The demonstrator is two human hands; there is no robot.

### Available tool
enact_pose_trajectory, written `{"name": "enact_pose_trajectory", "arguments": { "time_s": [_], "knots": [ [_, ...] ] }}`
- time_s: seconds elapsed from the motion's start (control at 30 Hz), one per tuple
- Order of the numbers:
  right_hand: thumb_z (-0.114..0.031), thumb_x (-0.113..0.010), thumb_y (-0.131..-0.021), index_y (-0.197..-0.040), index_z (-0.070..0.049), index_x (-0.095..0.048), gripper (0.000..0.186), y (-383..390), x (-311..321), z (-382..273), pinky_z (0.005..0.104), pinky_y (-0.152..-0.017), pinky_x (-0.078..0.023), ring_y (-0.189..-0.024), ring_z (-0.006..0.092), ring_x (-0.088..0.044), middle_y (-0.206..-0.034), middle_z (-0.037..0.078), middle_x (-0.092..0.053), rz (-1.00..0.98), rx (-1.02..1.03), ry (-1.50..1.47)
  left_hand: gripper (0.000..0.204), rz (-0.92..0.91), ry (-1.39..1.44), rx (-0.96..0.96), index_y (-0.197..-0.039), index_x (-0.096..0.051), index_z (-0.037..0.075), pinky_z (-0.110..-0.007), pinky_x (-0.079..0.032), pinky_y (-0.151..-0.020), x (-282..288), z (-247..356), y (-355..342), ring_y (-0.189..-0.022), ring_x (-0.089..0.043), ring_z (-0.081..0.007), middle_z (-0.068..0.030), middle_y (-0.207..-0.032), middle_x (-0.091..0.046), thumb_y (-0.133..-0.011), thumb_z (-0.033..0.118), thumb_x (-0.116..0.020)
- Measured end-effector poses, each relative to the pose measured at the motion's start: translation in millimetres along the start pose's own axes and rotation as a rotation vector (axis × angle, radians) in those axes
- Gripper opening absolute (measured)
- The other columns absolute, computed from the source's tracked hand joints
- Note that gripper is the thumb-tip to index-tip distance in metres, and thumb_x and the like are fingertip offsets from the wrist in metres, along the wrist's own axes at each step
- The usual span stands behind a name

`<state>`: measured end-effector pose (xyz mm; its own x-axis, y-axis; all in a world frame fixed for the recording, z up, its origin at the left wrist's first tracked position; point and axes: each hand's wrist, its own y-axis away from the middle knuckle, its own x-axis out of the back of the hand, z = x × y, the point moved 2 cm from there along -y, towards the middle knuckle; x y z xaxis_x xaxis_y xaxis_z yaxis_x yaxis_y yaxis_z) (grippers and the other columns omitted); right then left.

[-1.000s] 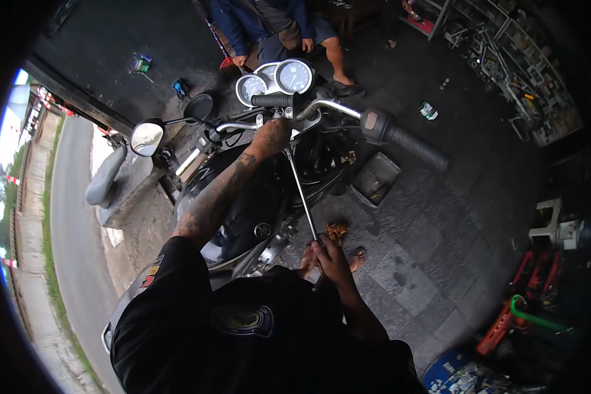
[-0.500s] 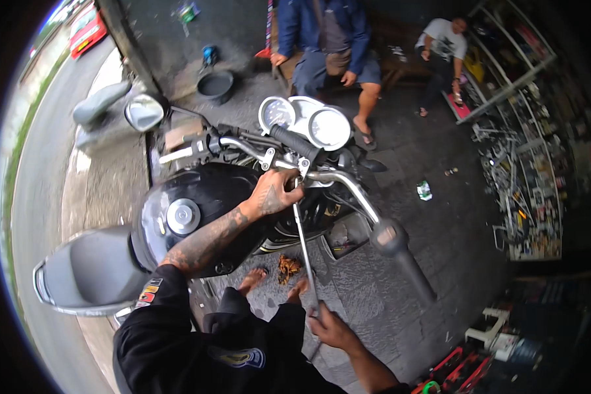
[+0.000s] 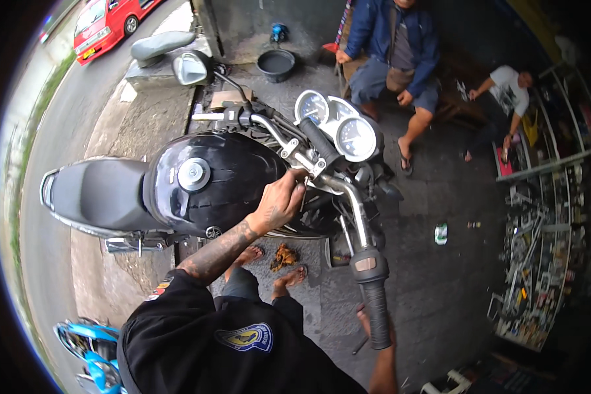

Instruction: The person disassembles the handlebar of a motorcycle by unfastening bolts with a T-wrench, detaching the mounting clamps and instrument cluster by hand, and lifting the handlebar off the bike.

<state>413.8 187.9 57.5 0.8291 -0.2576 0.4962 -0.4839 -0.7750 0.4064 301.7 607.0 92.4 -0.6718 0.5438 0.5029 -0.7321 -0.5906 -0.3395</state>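
Left fingers (image 3: 298,192) bent beside handlebar clamp (image 3: 318,168), pinch unclear, right fingers (image 3: 363,318) partly behind black handgrip (image 3: 376,312), hold unclear

Left fingers (image 3: 295,190) curl, right forearm (image 3: 383,369) extends forward.

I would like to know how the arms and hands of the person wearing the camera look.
The left sleeve is short and black, with a coloured print. Tattoos mark the left forearm and left hand, which is bare. The right hand, also bare, is partly hidden by the grip.
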Motion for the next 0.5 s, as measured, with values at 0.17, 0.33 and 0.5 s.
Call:
{"name": "enact_pose_trajectory", "arguments": {
  "time_s": [0.17,0.33,0.5],
  "knots": [
    [-0.012,-0.063,-0.090,-0.102,-0.007,-0.058,0.014,36,-35,21,0.0223,-0.052,-0.038,-0.060,0.0053,-0.047,-0.070,-0.001,-0.054,-0.147,-0.270,-0.543,0.039,-0.289,-0.197,-0.349,-0.129,-0.048,0.005,-0.043,-0.048,-0.082,32,3,5,-0.095,-0.058,-0.0323,-0.0153,-0.108,-0.056,-0.092,0.017,-0.053],
    [-0.012,-0.062,-0.090,-0.100,-0.005,-0.055,0.014,53,-42,33,0.0228,-0.045,-0.031,-0.050,0.0053,-0.040,-0.061,-0.004,-0.045,-0.182,-0.391,-0.418,0.043,-0.418,-0.416,-0.661,-0.128,-0.052,0.010,-0.040,-0.044,-0.086,46,-2,-26,-0.097,-0.057,-0.0253,-0.0100,-0.101,-0.056,-0.093,0.035,-0.051],
    [-0.013,-0.061,-0.090,-0.100,-0.006,-0.059,0.012,52,-35,39,0.0239,-0.045,-0.035,-0.050,0.0058,-0.045,-0.062,-0.003,-0.050,-0.161,-0.346,-0.368,0.036,-0.525,-0.658,-0.824,-0.119,-0.057,0.017,-0.038,-0.043,-0.083,51,-6,-51,-0.097,-0.054,-0.0208,-0.0035,-0.101,-0.054,-0.090,0.039,-0.053]
  ]
}}
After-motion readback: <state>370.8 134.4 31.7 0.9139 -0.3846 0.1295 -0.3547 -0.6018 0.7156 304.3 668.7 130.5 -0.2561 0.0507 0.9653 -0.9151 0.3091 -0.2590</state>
